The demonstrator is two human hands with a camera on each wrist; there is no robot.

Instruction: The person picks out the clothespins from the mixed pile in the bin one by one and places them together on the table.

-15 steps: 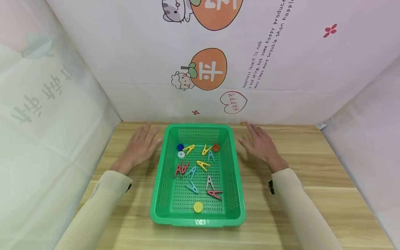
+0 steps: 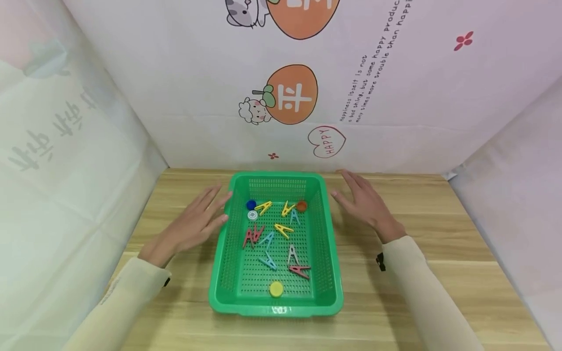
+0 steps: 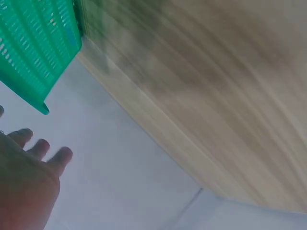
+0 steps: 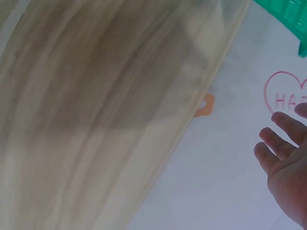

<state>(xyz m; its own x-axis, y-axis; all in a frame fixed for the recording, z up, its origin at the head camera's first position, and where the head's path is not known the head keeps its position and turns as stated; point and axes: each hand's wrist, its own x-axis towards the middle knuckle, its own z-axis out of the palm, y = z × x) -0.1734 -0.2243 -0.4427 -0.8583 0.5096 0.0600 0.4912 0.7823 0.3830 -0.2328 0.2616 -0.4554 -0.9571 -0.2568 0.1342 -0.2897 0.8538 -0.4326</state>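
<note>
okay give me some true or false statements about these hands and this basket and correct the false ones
The left hand and right hand flank the green basket. True.
The right hand is inside the basket. False: it is outside, holding nothing.
The yellow cap lies at the basket's near end. True.
The basket holds only the yellow cap. False: yellow clothespins lie in it too.
A white cap lies beside a blue cap. True.
</note>
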